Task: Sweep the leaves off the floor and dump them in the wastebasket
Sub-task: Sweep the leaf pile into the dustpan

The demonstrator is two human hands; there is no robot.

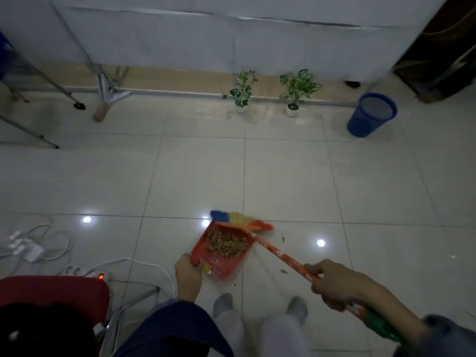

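Observation:
A red dustpan (pixel 224 264) lies on the tiled floor just ahead of my feet, with a pile of dry brown leaves (pixel 226 244) inside it. My left hand (pixel 187 275) grips the dustpan at its near left corner. My right hand (pixel 334 283) is closed around the orange handle of a broom (pixel 278 253). Its multicoloured bristle head (pixel 239 219) rests at the far edge of the dustpan. A few leaf bits (pixel 284 271) lie on the floor to the right of the pan. The blue mesh wastebasket (pixel 371 114) stands at the far right near the wall.
Two small potted plants (pixel 242 90) (pixel 298 90) stand by the far wall. Metal stand legs (pixel 77 104) spread at the far left. White cables and a power strip (pixel 85 273) lie at the near left, beside a red chair seat (pixel 54 289).

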